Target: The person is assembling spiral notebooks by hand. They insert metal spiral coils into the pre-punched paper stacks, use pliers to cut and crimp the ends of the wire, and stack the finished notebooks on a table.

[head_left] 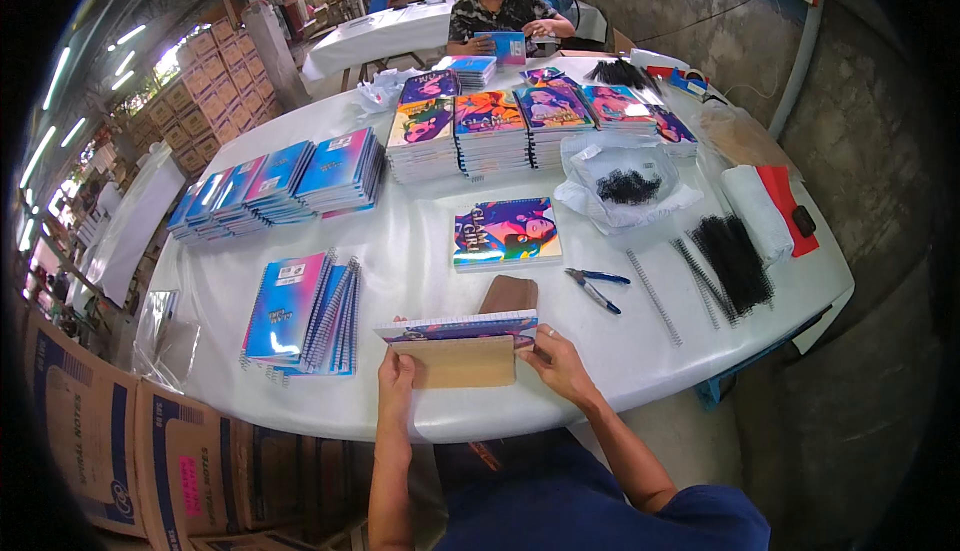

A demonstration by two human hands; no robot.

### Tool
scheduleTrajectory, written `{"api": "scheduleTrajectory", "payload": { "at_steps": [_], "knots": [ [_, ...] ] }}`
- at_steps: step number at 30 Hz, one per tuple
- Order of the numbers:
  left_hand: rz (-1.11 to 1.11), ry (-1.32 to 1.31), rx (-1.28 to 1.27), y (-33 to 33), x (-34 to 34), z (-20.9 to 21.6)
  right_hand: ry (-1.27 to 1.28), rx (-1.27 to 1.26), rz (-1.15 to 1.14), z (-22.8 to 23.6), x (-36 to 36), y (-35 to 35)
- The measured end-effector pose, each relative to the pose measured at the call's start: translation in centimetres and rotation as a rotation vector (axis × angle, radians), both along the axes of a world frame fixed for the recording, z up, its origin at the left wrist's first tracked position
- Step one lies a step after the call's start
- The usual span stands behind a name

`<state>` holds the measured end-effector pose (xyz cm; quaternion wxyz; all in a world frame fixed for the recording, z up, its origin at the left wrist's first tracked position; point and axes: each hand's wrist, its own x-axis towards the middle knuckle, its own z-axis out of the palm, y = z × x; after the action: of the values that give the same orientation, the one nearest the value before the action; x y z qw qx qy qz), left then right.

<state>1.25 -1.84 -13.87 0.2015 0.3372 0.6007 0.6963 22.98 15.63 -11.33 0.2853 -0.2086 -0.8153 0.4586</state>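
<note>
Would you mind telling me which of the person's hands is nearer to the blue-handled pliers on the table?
Right. The right hand grips the upright notebook block's right edge, just below-left of the blue-handled pliers. The left hand holds the block's left edge, farther away.

White-covered table (pixel 420 251) bears notebook stacks (pixel 490 131), pliers (pixel 597 286) (blue-handled), spiral wires (pixel 735 261).
</note>
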Motion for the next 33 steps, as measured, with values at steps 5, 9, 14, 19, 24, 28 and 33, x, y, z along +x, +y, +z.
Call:
{"api": "scheduleTrajectory", "payload": {
  "at_steps": [5, 9, 14, 19, 24, 28, 33],
  "knots": [
    [-0.021, -0.018, -0.215, -1.1, -1.5, -1.2, 0.074, -0.075, -0.005, -0.6, -0.3, 0.1],
    [-0.040, -0.026, -0.050, -0.4, -0.8, -0.6, 0.005, 0.010, -0.017, 0.4, -0.1, -0.1],
    [-0.038, -0.014, -0.052, -0.3, -0.8, -0.5, -0.007, 0.108, -0.028, -0.3, -0.1, 0.0],
    [-0.010, -0.037, -0.142, -0.2, -1.4, -1.4, 0.029, 0.151, -0.038, -1.8, -0.2, 0.4],
    [0.098, -0.007, -0.198, -0.7, -2.4, -1.4, 0.197, 0.336, -0.096, -1.9, 1.2, 4.5],
    [0.286, 0.300, 0.145, -0.4, -3.1, 5.9, -0.106, 0.579, -0.754, 1.3, 5.3, 14.1],
    [0.060, 1.083, -0.218, 4.1, 4.5, 16.0, -0.699, 0.632, -0.820, -1.5, 8.0, 19.6]
  ]
}}
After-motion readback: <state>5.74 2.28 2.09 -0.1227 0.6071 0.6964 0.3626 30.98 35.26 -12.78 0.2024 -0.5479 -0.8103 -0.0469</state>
